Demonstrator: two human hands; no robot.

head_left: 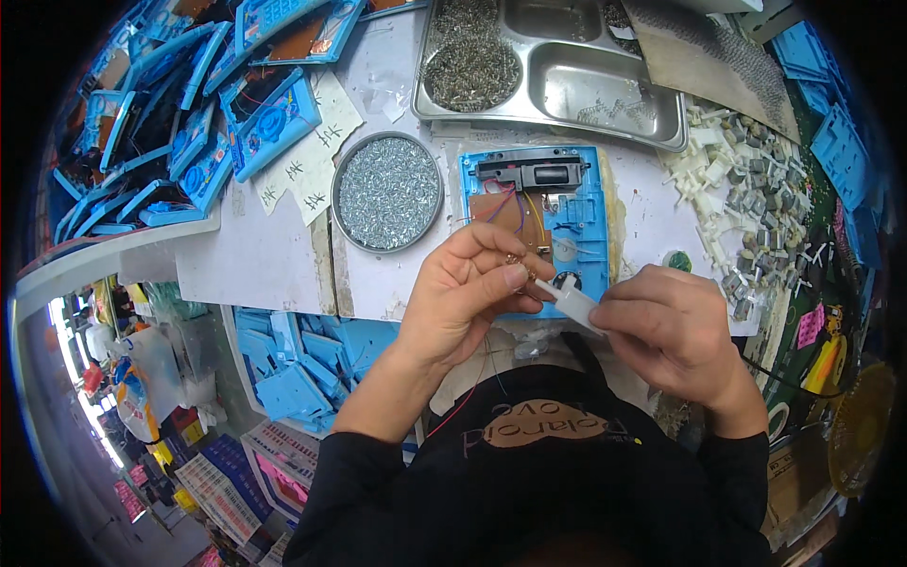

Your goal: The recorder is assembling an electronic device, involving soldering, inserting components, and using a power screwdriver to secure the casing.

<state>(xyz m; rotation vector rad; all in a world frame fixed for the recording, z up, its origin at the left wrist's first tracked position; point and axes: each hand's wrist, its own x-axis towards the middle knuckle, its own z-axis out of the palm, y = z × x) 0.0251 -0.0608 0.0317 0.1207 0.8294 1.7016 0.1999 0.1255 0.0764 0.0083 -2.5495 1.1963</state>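
My left hand (460, 295) is closed, with small brass-coloured metal pieces (515, 262), perhaps springs, between thumb and fingers. My right hand (673, 333) pinches a small white plastic part (577, 306) by its right end. The part's narrow left end reaches the left fingertips. Just beyond both hands lies an open blue plastic housing (591, 222), partly hidden by the left fingers. Inside it sit a black plastic module (529, 172) and a brown circuit board (487, 206) with thin coloured wires.
A round dish of small silvery pieces (388, 191) stands left of the housing. Behind is a metal compartment tray (567, 120) holding small metal parts. White plastic parts (723, 180) are heaped at right. Blue housings (274, 123) with boards pile up at far left; more blue pieces (298, 378) lie below the table.
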